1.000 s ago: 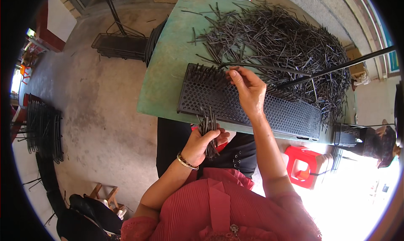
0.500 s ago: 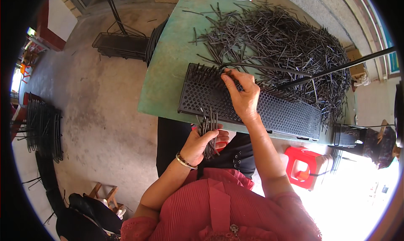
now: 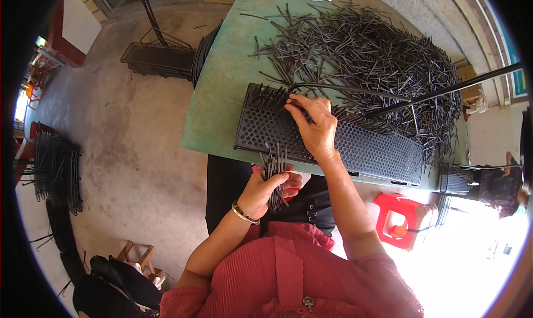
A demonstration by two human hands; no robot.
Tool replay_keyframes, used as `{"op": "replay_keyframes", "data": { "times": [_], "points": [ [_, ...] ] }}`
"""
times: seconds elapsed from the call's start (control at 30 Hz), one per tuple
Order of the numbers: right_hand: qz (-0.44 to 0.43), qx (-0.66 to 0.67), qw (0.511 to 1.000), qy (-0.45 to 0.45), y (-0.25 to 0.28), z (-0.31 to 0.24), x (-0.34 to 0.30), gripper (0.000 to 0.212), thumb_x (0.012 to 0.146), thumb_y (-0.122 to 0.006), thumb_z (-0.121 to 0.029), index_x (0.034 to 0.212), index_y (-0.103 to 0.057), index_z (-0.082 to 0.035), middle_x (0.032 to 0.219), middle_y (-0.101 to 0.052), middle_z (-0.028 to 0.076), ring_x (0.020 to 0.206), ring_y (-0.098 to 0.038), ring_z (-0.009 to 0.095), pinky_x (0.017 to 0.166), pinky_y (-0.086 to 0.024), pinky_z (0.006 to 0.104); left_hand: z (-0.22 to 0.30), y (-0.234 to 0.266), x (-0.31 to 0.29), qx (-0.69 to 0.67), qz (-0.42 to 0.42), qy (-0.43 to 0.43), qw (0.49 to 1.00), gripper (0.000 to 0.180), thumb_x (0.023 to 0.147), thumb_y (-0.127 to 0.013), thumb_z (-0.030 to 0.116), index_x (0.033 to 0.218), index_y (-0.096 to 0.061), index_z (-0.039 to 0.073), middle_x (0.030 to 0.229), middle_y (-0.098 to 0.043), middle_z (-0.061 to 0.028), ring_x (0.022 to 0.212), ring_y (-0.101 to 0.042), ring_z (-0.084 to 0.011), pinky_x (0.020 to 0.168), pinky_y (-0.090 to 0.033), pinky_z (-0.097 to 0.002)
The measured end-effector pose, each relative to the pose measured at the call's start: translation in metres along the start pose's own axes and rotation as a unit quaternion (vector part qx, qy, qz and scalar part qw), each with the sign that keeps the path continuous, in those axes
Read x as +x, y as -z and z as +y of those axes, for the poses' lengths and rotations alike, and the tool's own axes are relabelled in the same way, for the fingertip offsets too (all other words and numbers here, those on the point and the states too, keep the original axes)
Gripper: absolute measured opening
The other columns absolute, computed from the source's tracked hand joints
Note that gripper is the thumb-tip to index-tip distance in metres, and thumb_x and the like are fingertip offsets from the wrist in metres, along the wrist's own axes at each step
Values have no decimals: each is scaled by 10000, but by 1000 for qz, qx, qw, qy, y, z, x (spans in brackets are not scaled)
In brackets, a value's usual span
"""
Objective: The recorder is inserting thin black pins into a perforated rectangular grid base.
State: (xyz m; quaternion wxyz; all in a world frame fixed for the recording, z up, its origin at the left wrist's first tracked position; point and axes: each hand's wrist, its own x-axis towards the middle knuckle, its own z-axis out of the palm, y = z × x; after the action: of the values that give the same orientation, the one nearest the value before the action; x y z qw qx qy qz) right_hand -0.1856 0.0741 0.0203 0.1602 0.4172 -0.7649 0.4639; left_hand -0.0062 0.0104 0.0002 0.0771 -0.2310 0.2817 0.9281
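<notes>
**Pinching right hand works over the left end of the perforated panel**

And what a crowded scene! The black panel lies along the near edge of the green table, short dark strips standing up from its left end. Beyond it sprawls a great loose pile of the same strips. Look at the black rods, crossing above the pile just past the right hand, right between it and much of that heap! A red stool sits at lower right; over on the left there's a wire rack on the floor, and farther out a dark stack of wire frames.

The left hand, below the panel, is closed around an upright bundle of strips. The right has thumb and forefinger drawn narrow among the standing strips; whether one is caught between them, I cannot tell.

And the change: over the last second that right hand has travelled left along the panel, while the left, bundle and all, has barely budged!
</notes>
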Motion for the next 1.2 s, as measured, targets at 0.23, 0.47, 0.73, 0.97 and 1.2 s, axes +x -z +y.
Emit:
{"op": "replay_keyframes", "data": {
  "times": [0.23,0.47,0.73,0.97,1.2],
  "points": [
    [-66,-36,996,52,-2,-8,3,251,804,-659,-33,1053,-658,-57,1018,-642,67,905,-568,241,810,-414,341,-2,0,1,3,-12,-1,1000,256,923,-500,72,1147,-556,-39,1132,-627,-180,1000,-637,-232,836,-547,-374],
    [-13,-61,997,50,8,-7,-2,224,790,-654,-14,1012,-665,-37,1029,-622,70,899,-556,254,803,-416,359,-1,1,1,-4,-14,-1,1000,256,924,-496,68,1145,-556,-45,1136,-624,-182,1005,-636,-233,842,-546,-374],
    [-82,-138,986,48,29,-7,3,166,765,-698,-84,928,-673,-68,940,-588,42,870,-535,239,775,-397,359,2,-4,2,-33,-9,-10,999,280,925,-531,88,1167,-532,-53,1085,-642,-176,992,-644,-245,837,-543,-347],
    [-131,-130,977,110,32,-8,24,159,775,-686,-100,927,-668,-56,916,-595,44,858,-546,228,773,-393,353,1,-5,1,6,3,-16,1000,243,932,-488,72,1150,-523,-28,1131,-620,-206,1045,-625,-284,893,-520,-383],
    [-118,-105,981,110,25,-4,13,175,773,-681,-86,942,-663,-45,915,-593,56,845,-549,232,773,-403,354,2,-7,0,-2,-1,-12,1000,240,932,-499,78,1149,-527,-21,1130,-622,-203,1041,-627,-286,879,-523,-378]
  ]
}}
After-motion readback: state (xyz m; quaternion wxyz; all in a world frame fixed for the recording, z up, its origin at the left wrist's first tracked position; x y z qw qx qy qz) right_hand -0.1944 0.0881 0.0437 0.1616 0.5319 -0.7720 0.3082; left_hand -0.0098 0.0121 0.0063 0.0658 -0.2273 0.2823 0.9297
